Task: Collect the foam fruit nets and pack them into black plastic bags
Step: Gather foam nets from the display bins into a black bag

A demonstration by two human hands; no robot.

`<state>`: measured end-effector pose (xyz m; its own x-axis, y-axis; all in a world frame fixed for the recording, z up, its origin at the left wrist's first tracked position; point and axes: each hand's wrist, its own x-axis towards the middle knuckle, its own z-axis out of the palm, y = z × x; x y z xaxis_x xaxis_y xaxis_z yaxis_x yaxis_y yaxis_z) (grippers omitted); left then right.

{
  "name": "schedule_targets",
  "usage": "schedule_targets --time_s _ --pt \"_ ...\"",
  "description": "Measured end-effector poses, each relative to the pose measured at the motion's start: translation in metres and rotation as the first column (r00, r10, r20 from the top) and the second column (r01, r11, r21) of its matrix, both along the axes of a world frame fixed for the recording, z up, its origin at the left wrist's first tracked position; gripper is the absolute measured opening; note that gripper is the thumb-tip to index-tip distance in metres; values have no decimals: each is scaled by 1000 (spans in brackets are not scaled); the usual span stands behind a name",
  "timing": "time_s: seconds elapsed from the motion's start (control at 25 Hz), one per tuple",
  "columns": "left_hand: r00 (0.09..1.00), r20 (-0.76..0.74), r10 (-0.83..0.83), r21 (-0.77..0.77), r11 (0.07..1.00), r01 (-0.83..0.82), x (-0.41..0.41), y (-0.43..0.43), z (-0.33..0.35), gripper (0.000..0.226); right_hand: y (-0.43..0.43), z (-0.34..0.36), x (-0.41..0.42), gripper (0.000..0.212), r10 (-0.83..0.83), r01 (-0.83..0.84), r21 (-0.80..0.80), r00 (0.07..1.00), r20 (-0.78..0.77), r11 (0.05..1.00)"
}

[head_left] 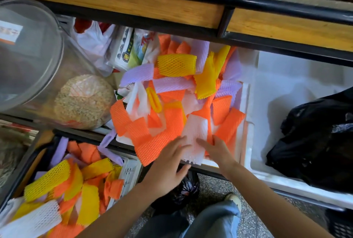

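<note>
Head view: a person's two hands reach into a heap of foam fruit nets [172,103], orange, yellow, lilac and white, piled in a white foam box [246,102]. The left hand [168,163] lies flat, fingers spread and straight, its fingertips on a white net [194,132] at the near edge of the heap, where that net overlaps an orange one. The right hand [216,150], fingers likewise outstretched, touches the same white net from the other side. Neither hand curls around anything. A black plastic bag [315,142] sits crumpled in a second white box [286,77] just to the right, apart from both hands. More nets fill a white crate [131,170] at lower left, and another dark bag [183,191] lies on the speckled floor [215,184] below the wrists.
</note>
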<state>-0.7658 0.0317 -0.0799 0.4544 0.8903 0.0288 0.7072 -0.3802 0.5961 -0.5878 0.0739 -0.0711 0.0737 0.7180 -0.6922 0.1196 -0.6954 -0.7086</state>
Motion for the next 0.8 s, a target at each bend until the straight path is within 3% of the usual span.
schedule_targets --time_s 0.08,0.16,0.24,0.4,0.56,0.64,0.72,0.8 --pt "970 -241 28 45 999 -17 -25 10 -15 64 -5 -2 7 28 8 -8 -4 999 54 1000" --pt "885 -466 1 -9 1000 -5 -50 22 -28 87 -10 -2 13 30 27 -26 -14 997 79 1000" --pt "870 -492 -38 -50 999 15 -65 27 -33 90 -15 -2 16 37 44 -44 -4 994 98 999" --pt "976 -171 132 -100 984 -151 -60 32 -10 51 -23 6 18 30 2 -7 37 990 138 999" --pt "909 210 359 42 926 -376 -37 29 25 37 -32 29 13 50 93 -137 114 939 331 984" --pt "883 282 375 80 908 -411 -13 20 42 40 -37 44 6 52 127 -197 159 921 367 967" --pt "899 320 298 107 932 -347 11 10 55 41 -39 61 0 54 106 -180 224 946 307 958" --pt "910 377 173 108 968 -229 31 3 64 43 -41 85 2 71 -3 -16 248 997 78 968"
